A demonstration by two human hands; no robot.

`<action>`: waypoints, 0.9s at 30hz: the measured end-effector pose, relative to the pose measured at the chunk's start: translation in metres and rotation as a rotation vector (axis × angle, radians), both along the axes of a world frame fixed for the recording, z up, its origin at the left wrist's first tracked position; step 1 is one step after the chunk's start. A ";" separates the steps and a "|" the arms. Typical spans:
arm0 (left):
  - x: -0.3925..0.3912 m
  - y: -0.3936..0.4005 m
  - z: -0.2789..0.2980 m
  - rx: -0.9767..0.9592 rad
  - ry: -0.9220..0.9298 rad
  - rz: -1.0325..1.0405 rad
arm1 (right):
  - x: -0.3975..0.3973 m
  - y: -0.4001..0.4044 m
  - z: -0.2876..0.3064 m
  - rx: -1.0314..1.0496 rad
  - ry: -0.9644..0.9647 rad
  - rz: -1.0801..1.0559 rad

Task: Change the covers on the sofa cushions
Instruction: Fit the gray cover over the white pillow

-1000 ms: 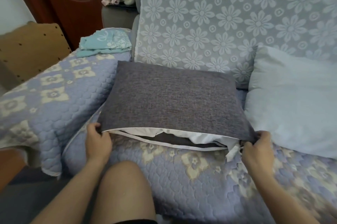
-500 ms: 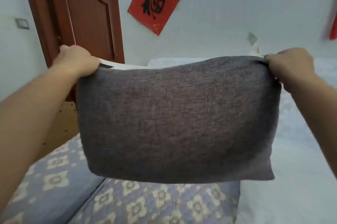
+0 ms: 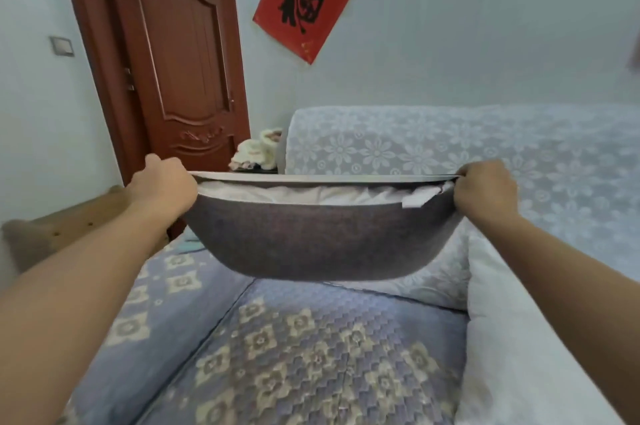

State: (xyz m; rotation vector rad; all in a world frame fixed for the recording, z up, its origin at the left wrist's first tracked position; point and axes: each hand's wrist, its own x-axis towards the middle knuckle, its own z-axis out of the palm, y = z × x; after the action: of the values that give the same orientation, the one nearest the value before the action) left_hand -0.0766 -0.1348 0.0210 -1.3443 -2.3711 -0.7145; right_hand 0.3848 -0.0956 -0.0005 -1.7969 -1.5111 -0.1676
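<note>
A grey cushion cover (image 3: 311, 241) hangs in the air above the sofa seat (image 3: 311, 348), its open edge turned up. The white inner cushion (image 3: 311, 194) shows inside the opening, with a white tag (image 3: 417, 199) near the right corner. My left hand (image 3: 162, 182) grips the left corner of the cover's open edge. My right hand (image 3: 485, 187) grips the right corner. The edge is stretched taut between them. The cover sags like a bowl below.
A bare white cushion (image 3: 519, 338) lies on the seat at the right. The sofa back (image 3: 450, 140) wears a lace flower throw. A brown door (image 3: 173, 61) stands behind at the left, a wooden chair (image 3: 69, 227) at the left edge.
The cushion went from lying on the seat to being lifted by its open edge. Since half a second ago it has dropped lower and tilted, so the opening now faces me.
</note>
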 end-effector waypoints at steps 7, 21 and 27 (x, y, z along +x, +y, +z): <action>0.013 -0.083 -0.231 -0.368 -0.108 -0.150 | 0.013 -0.059 -0.182 -0.243 0.179 -0.041; 0.112 -0.150 -0.352 -0.221 0.173 -0.354 | 0.069 -0.136 -0.345 -0.528 0.612 -0.144; 0.261 -0.145 -0.385 -0.285 -0.064 -0.984 | 0.060 -0.147 -0.369 -0.406 0.639 0.105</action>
State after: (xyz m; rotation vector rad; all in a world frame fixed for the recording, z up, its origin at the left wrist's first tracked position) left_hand 0.1842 -0.2799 -0.3640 -2.6774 -1.7752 -0.6406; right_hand 0.4444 -0.2427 -0.3700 -1.8180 -1.2101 0.7470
